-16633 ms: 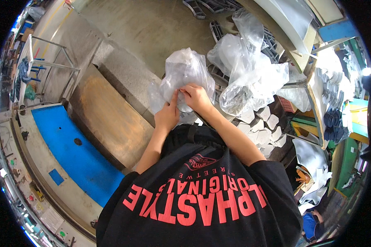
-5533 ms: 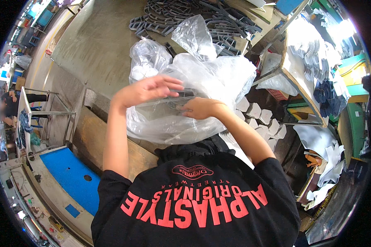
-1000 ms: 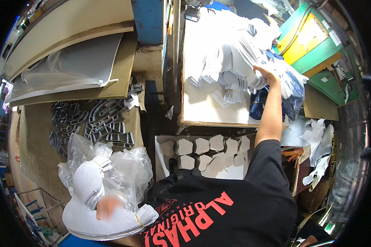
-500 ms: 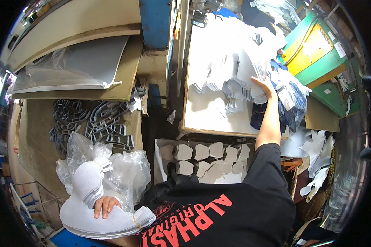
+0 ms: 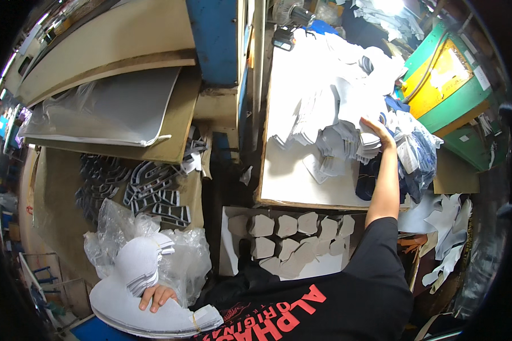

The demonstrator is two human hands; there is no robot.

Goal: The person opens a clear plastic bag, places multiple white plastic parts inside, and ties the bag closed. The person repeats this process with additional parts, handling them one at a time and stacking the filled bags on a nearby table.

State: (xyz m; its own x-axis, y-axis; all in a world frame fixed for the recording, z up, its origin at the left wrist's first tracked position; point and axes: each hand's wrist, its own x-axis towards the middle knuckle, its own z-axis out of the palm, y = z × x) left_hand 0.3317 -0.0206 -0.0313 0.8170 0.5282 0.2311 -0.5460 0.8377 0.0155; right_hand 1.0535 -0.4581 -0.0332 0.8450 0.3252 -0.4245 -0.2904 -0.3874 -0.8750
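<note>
At the lower left, my left hand (image 5: 157, 297) grips a thick stack of white curved cut pieces (image 5: 133, 311), fingers over its inner edge and thumb hidden. A thin band circles the stack's right end. My right arm reaches to the far table, where my right hand (image 5: 381, 134) is curled around the right side of a stack of white cut pieces (image 5: 367, 143). Part of its grip is hidden behind them. More white pieces (image 5: 310, 113) lie in overlapping piles beside it, washed out by bright light.
Clear plastic bags (image 5: 190, 256) lie behind the left stack, near dark curved strips (image 5: 153, 190). Below the far table (image 5: 301, 190), grey-white pieces (image 5: 287, 226) sit in rows on a board. A navy bundle in plastic (image 5: 407, 150) and a green-and-yellow machine (image 5: 438, 74) stand right.
The whole view has shifted slightly, moving the scene down and right. The pieces at my right hand now show stacked edges facing me. My left hand still holds its stack.
</note>
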